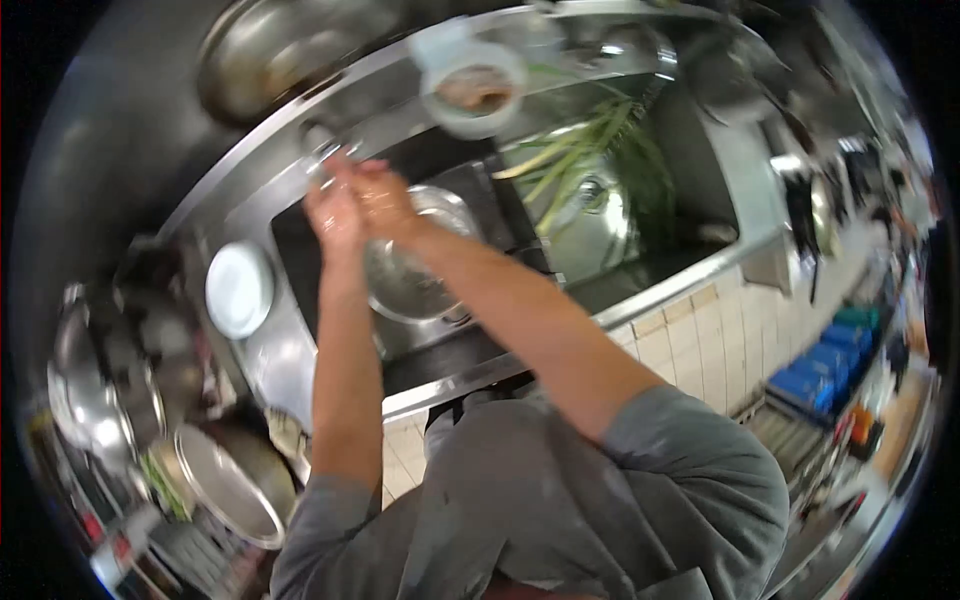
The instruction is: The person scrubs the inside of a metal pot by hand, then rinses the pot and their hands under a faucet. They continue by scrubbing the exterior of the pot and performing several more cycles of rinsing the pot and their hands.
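Both my hands are together under the tap (318, 143) at the back of the left sink basin, wet and somewhat blurred. My left hand (335, 212) has its palm turned up, fingers stretched toward the tap and holding nothing. Against it lies my right hand (383, 203), also empty, its fingers loosely extended. Below my right wrist, a round metal bowl (405, 285) stands in the basin, partly covered by my forearm. Long green leaves (620, 165), like leeks or spring onions, lie in the right sink basin (690, 160).
A white container with brown contents (472, 92) stands on the back ledge. To the left are a white round lid or plate (240, 289) and a large metal pot (230, 485). Blue containers (820, 365) sit at the lower right. The sink's front edge (640, 305) runs before me.
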`<state>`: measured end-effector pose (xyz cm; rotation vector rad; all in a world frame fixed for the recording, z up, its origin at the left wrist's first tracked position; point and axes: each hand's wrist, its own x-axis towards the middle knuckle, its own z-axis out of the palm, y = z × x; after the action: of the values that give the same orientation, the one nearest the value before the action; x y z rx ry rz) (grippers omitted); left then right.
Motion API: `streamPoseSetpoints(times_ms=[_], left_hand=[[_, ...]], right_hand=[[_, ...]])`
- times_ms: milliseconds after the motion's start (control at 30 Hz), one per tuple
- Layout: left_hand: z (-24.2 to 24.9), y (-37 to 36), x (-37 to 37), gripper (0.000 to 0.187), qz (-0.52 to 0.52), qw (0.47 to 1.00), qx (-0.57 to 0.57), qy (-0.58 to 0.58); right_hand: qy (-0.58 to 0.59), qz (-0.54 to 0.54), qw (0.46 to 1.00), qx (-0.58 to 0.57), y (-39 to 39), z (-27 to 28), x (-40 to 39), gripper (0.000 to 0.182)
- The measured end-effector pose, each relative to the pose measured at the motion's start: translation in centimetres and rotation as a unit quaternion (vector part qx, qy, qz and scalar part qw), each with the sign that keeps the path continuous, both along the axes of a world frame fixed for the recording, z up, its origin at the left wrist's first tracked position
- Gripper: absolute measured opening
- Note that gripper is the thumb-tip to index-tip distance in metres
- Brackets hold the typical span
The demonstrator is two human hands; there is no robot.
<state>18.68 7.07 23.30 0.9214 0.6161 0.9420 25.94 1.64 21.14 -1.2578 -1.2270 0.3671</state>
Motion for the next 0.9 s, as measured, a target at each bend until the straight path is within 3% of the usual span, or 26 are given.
streamPoseSetpoints(times_ms=[33,67,100,133,167,200,233,267,333,367,400,433,467,500,533,567,600,667,767,833,867,900], left_hand=[[1.0,-0.3,0.4,0.033,0.040,0.989,0.027,0.139],[0.4,-0.6,0.1,0.034,0.015,0.987,0.051,0.152],[-0.3,-0.6,-0.2,0.037,0.048,0.931,0.177,0.314],[-5.0,0.7,-1.2,0.038,0.091,0.835,0.325,0.435],[-5.5,0.5,-2.6,0.054,0.053,0.838,0.270,0.471],[-7.9,0.9,-3.8,0.054,0.058,0.838,0.270,0.471],[-12.0,1.4,-5.5,0.066,-0.014,0.921,-0.070,0.383],[-15.7,2.0,-6.9,0.078,-0.092,0.878,-0.402,0.244],[-20.9,2.6,-7.6,0.092,-0.047,0.844,-0.475,0.245],[-23.9,3.6,-6.2,0.089,0.028,0.872,-0.399,0.282],[-25.4,4.9,-4.4,0.081,0.071,0.899,-0.376,0.213],[-27.3,6.1,-2.6,0.074,0.109,0.920,-0.351,0.136],[-22.0,4.0,1.7,0.083,0.101,0.905,-0.398,0.113],[-15.9,1.5,6.3,0.096,0.095,0.886,-0.445,0.090],[-20.8,1.5,8.1,0.102,0.057,0.883,-0.451,0.119],[-25.0,0.2,8.8,0.115,-0.078,0.912,-0.397,0.069],[-22.8,-4.7,10.2,0.112,-0.072,0.901,-0.362,0.228],[-26.5,-8.6,6.2,0.106,-0.331,0.819,-0.365,0.295],[-26.1,-12.7,-2.2,0.090,-0.365,0.831,-0.329,0.260],[-26.5,-11.8,-6.0,0.087,-0.483,0.763,-0.341,0.259],[-28.3,-10.5,-8.7,0.087,-0.490,0.759,-0.340,0.262],[-31.2,-8.5,-12.0,0.074,-0.654,0.665,-0.069,0.353]], right_hand=[[-0.028,-0.003,0.999,-0.022,0.6,-3.1,-0.2,0.039],[-0.065,-0.006,0.997,-0.045,-0.9,-3.6,0.0,0.042],[-0.106,-0.051,0.993,-0.017,-3.3,-3.6,-0.1,0.044],[-0.149,-0.029,0.979,-0.139,-6.5,-2.3,0.8,0.051],[-0.167,-0.113,0.957,-0.207,-9.2,-4.4,1.1,0.053],[-0.184,-0.199,0.923,-0.272,-11.2,-7.7,1.1,0.057],[-0.142,-0.173,0.868,-0.444,-13.0,-10.2,0.6,0.071],[-0.091,-0.147,0.778,-0.603,-14.5,-12.1,0.5,0.088],[0.108,0.007,0.739,-0.665,-15.9,-14.0,0.4,0.107],[0.034,0.086,0.714,-0.694,-15.7,-9.3,1.2,0.107],[-0.013,0.040,0.751,-0.659,-16.2,-18.2,-0.5,0.097],[0.095,0.072,0.736,-0.667,-16.2,-13.5,1.4,0.086],[0.057,0.042,0.794,-0.604,-16.5,-18.4,0.4,0.076],[0.078,0.021,0.804,-0.588,-16.2,-17.7,0.9,0.073],[0.096,0.003,0.809,-0.579,-16.4,-16.2,1.7,0.069],[0.111,-0.011,0.815,-0.568,-16.7,-15.2,2.5,0.066],[0.128,-0.021,0.818,-0.560,-16.9,-14.4,3.1,0.063],[0.142,-0.033,0.820,-0.553,-16.9,-12.9,4.2,0.057],[0.118,-0.029,0.811,-0.572,-15.5,-17.4,4.2,0.048],[0.126,-0.092,0.801,-0.579,-14.5,-19.1,3.0,0.048],[0.151,-0.105,0.797,-0.576,-15.3,-18.0,3.3,0.047],[0.175,-0.118,0.793,-0.572,-16.0,-16.8,3.6,0.047]])
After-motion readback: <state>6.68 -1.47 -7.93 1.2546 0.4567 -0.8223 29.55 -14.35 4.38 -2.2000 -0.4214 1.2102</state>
